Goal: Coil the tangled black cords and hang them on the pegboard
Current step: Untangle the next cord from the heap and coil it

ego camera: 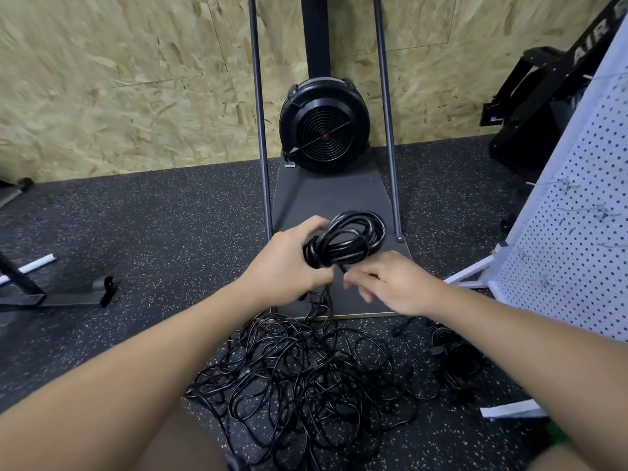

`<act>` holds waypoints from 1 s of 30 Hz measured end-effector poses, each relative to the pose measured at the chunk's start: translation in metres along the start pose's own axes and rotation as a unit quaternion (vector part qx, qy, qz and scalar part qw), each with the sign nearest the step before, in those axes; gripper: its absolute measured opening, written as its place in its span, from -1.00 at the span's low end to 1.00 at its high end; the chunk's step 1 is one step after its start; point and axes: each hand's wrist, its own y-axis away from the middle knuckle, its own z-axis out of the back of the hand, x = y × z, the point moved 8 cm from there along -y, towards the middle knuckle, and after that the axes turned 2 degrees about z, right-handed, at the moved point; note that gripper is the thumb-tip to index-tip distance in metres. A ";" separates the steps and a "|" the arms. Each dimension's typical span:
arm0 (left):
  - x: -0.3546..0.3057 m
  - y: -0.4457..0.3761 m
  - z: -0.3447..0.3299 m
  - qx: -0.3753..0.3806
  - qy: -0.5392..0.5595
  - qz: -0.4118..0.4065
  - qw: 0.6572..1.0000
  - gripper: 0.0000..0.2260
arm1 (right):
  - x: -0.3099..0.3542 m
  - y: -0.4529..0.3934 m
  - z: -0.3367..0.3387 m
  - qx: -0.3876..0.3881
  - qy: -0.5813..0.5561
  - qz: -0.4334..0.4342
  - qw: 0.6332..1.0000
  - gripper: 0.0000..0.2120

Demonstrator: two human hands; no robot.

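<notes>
My left hand (289, 263) grips a glossy black coil (346, 239) above the grey platform's front edge (360, 315); my right hand (394, 283), blurred, I cannot tell. Tangled cords (306, 372) lie on speckled rubber floor (153, 226); perforated white pegboard (577, 205) stands right.

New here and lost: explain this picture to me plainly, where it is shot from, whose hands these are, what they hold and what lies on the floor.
There is one picture, taken from a camera worn on a person's head, looking down at their own bare arms. The left hand grips a coiled black cord. The right hand reaches toward the coil; it is blurred, so its grasp is unclear. On the speckled floor below lies a pile of tangled black cords. At the right stands a white pegboard with hooks. Behind is a black fan machine.
</notes>
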 end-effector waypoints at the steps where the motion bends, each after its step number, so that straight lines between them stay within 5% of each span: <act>1: 0.007 -0.003 0.000 -0.004 0.017 0.011 1.000 -0.73 | 0.006 0.001 -0.002 0.012 0.008 0.008 1.000 -0.60; 6: 0.043 -0.013 0.013 -0.057 -0.004 0.084 0.995 -0.84 | 0.016 -0.001 -0.012 0.008 0.021 0.004 1.000 -0.55; 12: 0.083 -0.017 0.016 -0.054 -0.181 0.185 0.964 -0.73 | 0.062 0.013 -0.022 0.054 0.216 0.080 0.972 -0.68; 15: 0.074 -0.018 -0.001 -0.031 -0.351 0.132 0.927 -0.81 | 0.093 0.021 -0.008 0.018 0.248 0.154 0.956 -0.70; 19: 0.051 -0.016 -0.034 0.026 -0.465 0.038 0.884 -0.64 | 0.103 0.024 0.030 -0.048 0.224 0.204 0.952 -0.75; 23: 0.027 -0.003 -0.071 0.074 -0.476 -0.049 0.875 -0.49 | 0.077 0.016 0.062 -0.092 0.177 0.164 0.966 -0.73; 30: -0.008 0.020 -0.100 0.096 -0.424 -0.173 0.884 -0.56 | 0.004 0.012 0.089 -0.084 -0.037 0.027 0.995 -0.89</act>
